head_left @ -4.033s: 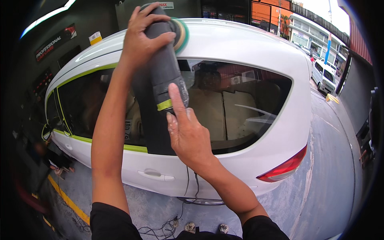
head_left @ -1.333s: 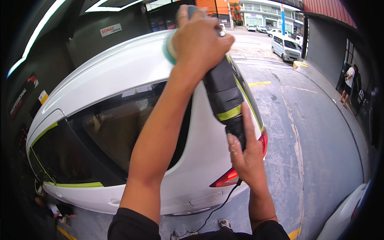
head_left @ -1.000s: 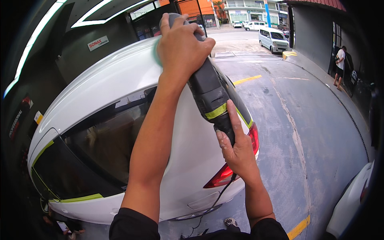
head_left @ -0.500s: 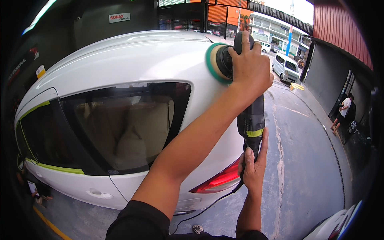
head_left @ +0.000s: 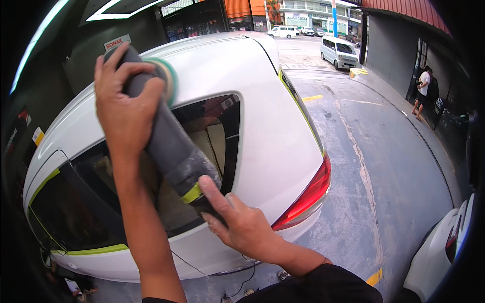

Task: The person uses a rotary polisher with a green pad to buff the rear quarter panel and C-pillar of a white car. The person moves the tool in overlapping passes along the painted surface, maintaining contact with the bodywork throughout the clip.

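A dark grey car polisher (head_left: 174,136) with lime tape round its lower body slants across the rear side window of a white car (head_left: 283,146). My left hand (head_left: 124,103) wraps round the polisher's head, thumb and fingers over the top. At the rear end, my right hand (head_left: 240,222) grips the handle, its thumb near the tape. The round green-edged pad (head_left: 173,83) faces the white panel above the window; whether it touches is hard to tell. Lime masking tape (head_left: 101,250) edges the side windows. A red tail light (head_left: 308,194) sits at the car's rear corner.
The polisher's black cord (head_left: 250,278) hangs beneath my right arm. Another white car (head_left: 444,247) stands at the lower right. A white van (head_left: 339,52) is parked outside, and a person (head_left: 423,91) stands by the right wall. Part of someone (head_left: 76,288) shows at lower left.
Both hands have carried the polisher left, from the car's rear corner to above the side window. It has gone from nearly vertical to slanting. The view has shifted too.
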Demonstrator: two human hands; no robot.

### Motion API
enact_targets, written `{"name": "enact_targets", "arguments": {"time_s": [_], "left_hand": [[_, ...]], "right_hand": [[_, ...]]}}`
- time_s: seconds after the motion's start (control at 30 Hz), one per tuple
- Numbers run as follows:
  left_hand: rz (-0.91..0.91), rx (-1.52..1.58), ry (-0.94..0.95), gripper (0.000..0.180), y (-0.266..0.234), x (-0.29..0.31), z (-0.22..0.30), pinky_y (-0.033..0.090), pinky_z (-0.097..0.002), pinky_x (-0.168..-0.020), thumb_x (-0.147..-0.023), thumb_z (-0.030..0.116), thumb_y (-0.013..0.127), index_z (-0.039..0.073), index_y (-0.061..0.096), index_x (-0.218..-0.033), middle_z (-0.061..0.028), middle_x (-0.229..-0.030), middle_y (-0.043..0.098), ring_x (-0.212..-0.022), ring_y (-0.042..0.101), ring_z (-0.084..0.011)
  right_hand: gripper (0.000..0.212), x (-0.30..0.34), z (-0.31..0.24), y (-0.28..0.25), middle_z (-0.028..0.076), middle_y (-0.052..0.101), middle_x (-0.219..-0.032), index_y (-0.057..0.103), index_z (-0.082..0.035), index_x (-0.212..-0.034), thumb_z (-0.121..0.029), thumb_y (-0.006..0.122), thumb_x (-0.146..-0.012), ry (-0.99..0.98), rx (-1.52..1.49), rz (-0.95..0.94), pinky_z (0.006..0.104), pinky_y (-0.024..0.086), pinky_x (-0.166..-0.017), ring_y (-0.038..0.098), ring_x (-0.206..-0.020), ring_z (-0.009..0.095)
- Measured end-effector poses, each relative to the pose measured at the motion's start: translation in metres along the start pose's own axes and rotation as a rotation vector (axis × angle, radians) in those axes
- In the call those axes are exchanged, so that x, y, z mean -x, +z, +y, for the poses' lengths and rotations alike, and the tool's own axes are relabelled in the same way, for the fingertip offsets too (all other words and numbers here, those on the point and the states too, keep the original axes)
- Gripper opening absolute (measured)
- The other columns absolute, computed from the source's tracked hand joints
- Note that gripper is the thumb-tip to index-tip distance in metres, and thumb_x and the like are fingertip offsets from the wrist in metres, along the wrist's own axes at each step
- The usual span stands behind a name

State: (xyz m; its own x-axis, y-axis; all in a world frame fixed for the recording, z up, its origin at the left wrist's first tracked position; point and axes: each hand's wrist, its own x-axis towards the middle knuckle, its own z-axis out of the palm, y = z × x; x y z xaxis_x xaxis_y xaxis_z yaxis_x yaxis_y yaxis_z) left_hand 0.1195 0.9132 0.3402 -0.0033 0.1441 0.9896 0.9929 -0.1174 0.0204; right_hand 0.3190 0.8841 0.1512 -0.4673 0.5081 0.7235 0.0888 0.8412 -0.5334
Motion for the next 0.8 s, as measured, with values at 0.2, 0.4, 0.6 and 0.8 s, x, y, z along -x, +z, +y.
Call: {"name": "enact_targets", "arguments": {"time_s": [0.2,0.4,0.6,0.8], "left_hand": [[0.066,-0.030,-0.115,0.021,-0.055,0.013,-0.046,0.027,-0.0493,-0.123,-0.077,0.011,0.070,0.009,0.078,-0.096,-0.0096,-0.145,0.062,-0.150,0.037,-0.0402],[0.022,0.012,-0.041,0.019,0.038,0.011,0.045,0.034,-0.0479,-0.120,-0.074,0.013,0.073,0.009,0.078,-0.092,-0.0099,-0.145,0.062,-0.149,0.038,-0.0417],[-0.005,0.138,0.048,0.022,0.129,0.017,0.136,0.043,-0.0588,-0.108,-0.068,0.022,0.079,0.007,0.080,-0.084,-0.0169,-0.138,0.064,-0.146,0.039,-0.0462],[-0.001,0.168,0.066,0.026,0.107,0.022,0.104,0.041,-0.0659,-0.106,-0.067,0.023,0.078,0.004,0.080,-0.086,-0.0222,-0.137,0.061,-0.146,0.035,-0.0518]], "right_hand": [[0.086,-0.019,-0.020,0.012,0.014,0.052,-0.086,0.022,-0.032,-0.166,-0.021,0.071,-0.095,-0.017,0.054,-0.263,0.0438,0.049,-0.049,0.055,-0.055,0.033],[0.085,0.011,0.038,-0.035,0.016,0.057,-0.088,0.021,-0.028,-0.166,-0.020,0.070,-0.097,0.051,-0.038,0.004,0.0469,0.053,-0.057,0.063,-0.065,0.037],[0.080,0.057,0.080,-0.081,0.017,0.068,-0.092,0.011,-0.007,-0.166,-0.012,0.058,-0.102,0.322,-0.098,0.212,0.0355,0.055,-0.070,0.067,-0.074,0.021],[0.076,0.051,0.059,-0.041,0.005,0.053,-0.076,0.006,-0.017,-0.168,-0.004,0.044,-0.103,0.283,-0.191,0.238,0.0236,0.038,-0.050,0.044,-0.054,0.007]]}}
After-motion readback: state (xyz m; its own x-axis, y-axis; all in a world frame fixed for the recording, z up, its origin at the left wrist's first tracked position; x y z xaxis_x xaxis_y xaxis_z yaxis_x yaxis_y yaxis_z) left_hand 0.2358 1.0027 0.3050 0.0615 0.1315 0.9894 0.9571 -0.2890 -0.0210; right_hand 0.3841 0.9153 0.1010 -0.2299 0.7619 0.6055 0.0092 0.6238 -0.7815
